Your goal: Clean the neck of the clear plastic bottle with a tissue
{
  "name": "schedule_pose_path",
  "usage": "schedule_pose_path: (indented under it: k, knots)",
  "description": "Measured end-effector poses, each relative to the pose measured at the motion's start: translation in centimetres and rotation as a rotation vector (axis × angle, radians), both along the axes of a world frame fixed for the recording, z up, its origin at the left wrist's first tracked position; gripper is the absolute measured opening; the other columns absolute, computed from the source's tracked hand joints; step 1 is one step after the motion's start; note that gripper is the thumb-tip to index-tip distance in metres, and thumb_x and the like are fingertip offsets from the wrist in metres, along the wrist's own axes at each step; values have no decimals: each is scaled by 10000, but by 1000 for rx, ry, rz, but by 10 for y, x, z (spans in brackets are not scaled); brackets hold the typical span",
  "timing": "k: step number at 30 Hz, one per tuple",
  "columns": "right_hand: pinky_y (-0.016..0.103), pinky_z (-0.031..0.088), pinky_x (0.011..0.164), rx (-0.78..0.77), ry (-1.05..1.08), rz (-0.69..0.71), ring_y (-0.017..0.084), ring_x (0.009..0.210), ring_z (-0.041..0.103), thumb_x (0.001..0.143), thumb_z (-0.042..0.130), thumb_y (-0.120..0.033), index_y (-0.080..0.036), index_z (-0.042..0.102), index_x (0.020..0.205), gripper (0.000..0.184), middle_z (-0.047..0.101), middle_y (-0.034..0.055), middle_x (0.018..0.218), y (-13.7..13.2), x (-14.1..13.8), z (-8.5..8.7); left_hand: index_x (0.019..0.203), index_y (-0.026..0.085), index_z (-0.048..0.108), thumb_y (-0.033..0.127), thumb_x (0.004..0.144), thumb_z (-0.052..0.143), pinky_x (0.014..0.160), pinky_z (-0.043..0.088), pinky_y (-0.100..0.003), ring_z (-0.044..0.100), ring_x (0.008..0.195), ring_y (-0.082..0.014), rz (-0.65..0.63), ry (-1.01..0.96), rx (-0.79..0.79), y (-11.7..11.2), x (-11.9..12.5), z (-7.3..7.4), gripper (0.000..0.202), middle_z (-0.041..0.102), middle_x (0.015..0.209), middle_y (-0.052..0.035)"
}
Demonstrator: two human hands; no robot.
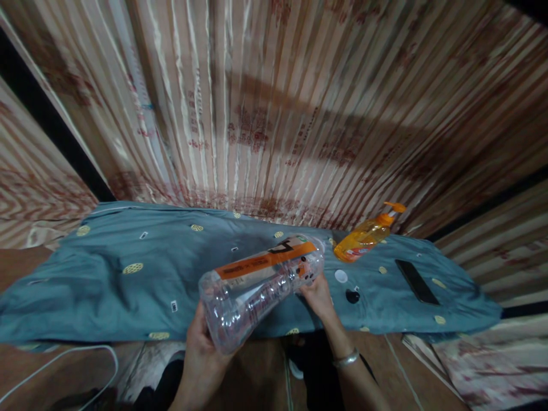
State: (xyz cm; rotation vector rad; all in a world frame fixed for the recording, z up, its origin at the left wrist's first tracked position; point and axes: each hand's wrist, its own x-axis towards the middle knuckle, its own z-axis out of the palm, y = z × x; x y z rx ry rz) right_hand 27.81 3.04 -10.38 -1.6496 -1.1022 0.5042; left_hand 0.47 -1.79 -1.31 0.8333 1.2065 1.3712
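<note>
A large clear plastic bottle [268, 285] with an orange and white label lies tilted across the middle of the view, held between my two hands. My left hand [208, 337] grips its near, lower left end, the fingers partly hidden behind it. At the other end, my right hand [317, 295] is wrapped round it from below; a silver bracelet [346, 358] circles that wrist. Just past the far end stands a pump bottle [362, 238] of orange liquid with an orange pump top. No liquid shows inside the clear bottle.
The teal patterned cloth [107, 285] covers a long surface. A black phone [416, 281], a white disc [341, 276] and a small black object [353, 295] lie on the right. Behind hangs a striped curtain [265, 114]. A white cable [64, 354] runs along the lower left.
</note>
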Motion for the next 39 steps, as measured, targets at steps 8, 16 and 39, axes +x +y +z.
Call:
schedule_pose_path:
  k: [8, 16, 39]
  knots:
    - [624, 627, 1009, -37, 14, -28, 400, 1023, 805, 672, 831, -522, -221, 701, 1146, 576, 851, 115, 1051, 0, 1, -1, 1142, 299, 798, 517, 547, 1044, 1005, 670, -504, 809, 1175, -382, -3, -22, -5, 0, 3, 8, 680, 851, 1141, -42]
    - [594, 628, 1034, -19, 37, -35, 386, 1077, 800, 680, 845, -515, -194, 640, 1322, 746, 836, 142, 1184, -4, -1, 5, 1183, 275, 785, 533, 542, 1047, 1106, 603, -563, 817, 1151, -360, -7, -23, 2, 0, 3, 6, 739, 851, 1193, -65]
    - [518, 643, 885, -8, -10, -63, 338, 902, 790, 663, 762, -475, -252, 678, 1007, 418, 842, 86, 956, -1, 3, -5, 1192, 278, 780, 540, 571, 1029, 1120, 595, -566, 810, 1168, -358, -19, -40, -11, 0, 3, 5, 719, 845, 1208, -63]
